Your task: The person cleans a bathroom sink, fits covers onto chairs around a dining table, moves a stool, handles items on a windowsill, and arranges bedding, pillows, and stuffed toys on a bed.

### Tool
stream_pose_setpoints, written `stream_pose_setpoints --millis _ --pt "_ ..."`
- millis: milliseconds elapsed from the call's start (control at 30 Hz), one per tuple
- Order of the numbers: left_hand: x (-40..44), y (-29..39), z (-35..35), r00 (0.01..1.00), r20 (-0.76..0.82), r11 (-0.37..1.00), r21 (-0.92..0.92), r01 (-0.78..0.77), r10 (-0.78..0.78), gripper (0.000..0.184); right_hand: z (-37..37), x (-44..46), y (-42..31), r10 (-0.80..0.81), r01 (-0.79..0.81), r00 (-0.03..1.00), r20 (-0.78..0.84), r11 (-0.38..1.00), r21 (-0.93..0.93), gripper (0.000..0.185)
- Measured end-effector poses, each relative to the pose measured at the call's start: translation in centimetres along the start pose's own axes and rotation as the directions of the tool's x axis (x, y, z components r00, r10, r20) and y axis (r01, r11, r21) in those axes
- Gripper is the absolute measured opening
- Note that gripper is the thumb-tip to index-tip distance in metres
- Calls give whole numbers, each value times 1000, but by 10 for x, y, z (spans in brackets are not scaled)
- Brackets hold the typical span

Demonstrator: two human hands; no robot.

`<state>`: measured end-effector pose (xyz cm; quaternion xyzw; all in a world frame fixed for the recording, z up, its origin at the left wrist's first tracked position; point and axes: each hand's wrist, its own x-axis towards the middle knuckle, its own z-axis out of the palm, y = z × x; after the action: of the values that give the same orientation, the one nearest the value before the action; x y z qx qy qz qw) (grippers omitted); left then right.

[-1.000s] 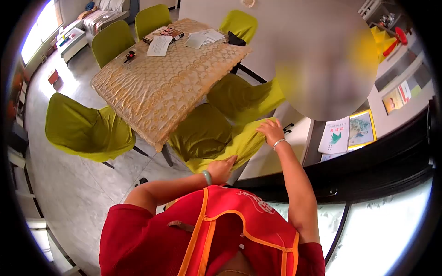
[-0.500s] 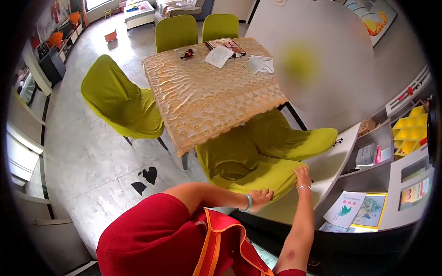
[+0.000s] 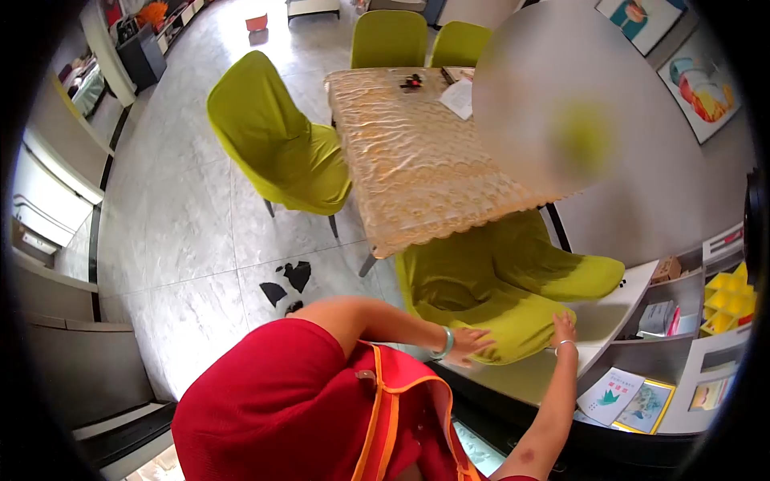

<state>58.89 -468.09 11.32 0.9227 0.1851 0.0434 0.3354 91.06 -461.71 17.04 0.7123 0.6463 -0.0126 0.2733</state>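
Near chair (image 3: 437,272), at the surface's (image 3: 425,152) edge. Your left grip (image 3: 468,346), fingers spread wide, rests on its back; your right grip (image 3: 565,329) holds a corner. Probably light, stiff beneath a soft, shifting cover (image 3: 521,329): take both top corners.

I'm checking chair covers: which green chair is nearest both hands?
The left chair of two at the table's near edge; only its back lies between left hand and right hand.
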Motion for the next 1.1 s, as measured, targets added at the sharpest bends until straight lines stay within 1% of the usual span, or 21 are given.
stream_pose_setpoints --millis 67,100,133,233,267,300,333,367,400,433,500,600,667,700,733,800,933,1000,1033,1067,1100 --pt "-56 -22 -4 997 43 992 -108 68 -64 81 -16 9 -23 -46 54 998 -31 949 312 57" --pt "-80 -50 12 997 -72 995 -96 -6 -1 81 -40 1 -50 -137 186 979 -149 899 397 51" --pt "-110 -69 21 981 -184 994 -77 -78 62 81 -61 -1 -88 -131 208 973 -188 847 489 48" --pt "-227 -114 0 969 25 936 -252 244 -246 81 -94 -2 -231 -140 356 925 -352 641 680 41" --pt "-263 -131 -5 919 109 861 -324 393 -379 82 -86 2 -282 -153 358 931 -330 548 756 39" --pt "-303 -145 -17 913 62 872 -275 405 -404 82 -97 -9 -338 -276 366 926 -259 476 799 38" --pt "-338 -155 -30 904 7 879 -227 418 -428 81 -118 -24 -393 -359 272 930 -77 532 802 39" --pt "-368 -167 -42 898 -2 877 -217 429 -440 81 -60 6 -438 -464 495 830 -309 358 792 41" --pt "-398 -177 -56 856 -46 845 -198 497 -514 80 -40 16 -486 -579 617 731 -362 332 714 47" --pt "-423 -186 -68 805 -94 805 -182 565 -586 80 -47 12 -527 -676 657 668 -311 341 672 50" --pt "-470 -206 -90 776 -177 795 -164 584 -606 80 -83 -12 -601 -740 588 663 -114 421 691 52" --pt "-521 -221 -144 735 -258 776 -128 618 -627 81 -124 -20 -679 -817 622 547 -185 249 742 52" --pt "-547 -234 -175 712 -356 780 -91 619 -606 81 -158 -15 -715 -827 674 519 -215 241 699 53" --pt "-557 -256 -179 711 -494 826 -24 564 -500 80 -175 -10 -731 -837 711 497 -228 243 660 55" --pt "-566 -261 -198 707 -496 822 -23 569 -503 80 -195 -5 -745 -840 715 491 -230 238 658 55" --pt "-579 -265 -248 589 -536 729 -75 681 -605 78 -236 5 -772 -815 799 398 -422 82 595 56" --pt "-613 -304 -320 512 -654 687 -18 726 -557 75 -311 20 -837 -785 839 333 -523 -6 543 63" --pt "-627 -317 -371 428 -606 600 -103 794 -671 75 -339 33 -881 -583 935 260 -770 -49 352 71" --pt "-633 -331 -385 412 -613 580 -95 809 -674 76 -358 26 -896 -545 904 306 -781 -91 418 76" --pt "-640 -334 -401 398 -587 562 -121 818 -705 76 -372 24 -914 -532 908 287 -797 -116 403 76" --pt "-643 -345 -409 380 -592 546 -123 829 -710 75 -380 23 -929 -494 920 300 -816 -77 385 80"
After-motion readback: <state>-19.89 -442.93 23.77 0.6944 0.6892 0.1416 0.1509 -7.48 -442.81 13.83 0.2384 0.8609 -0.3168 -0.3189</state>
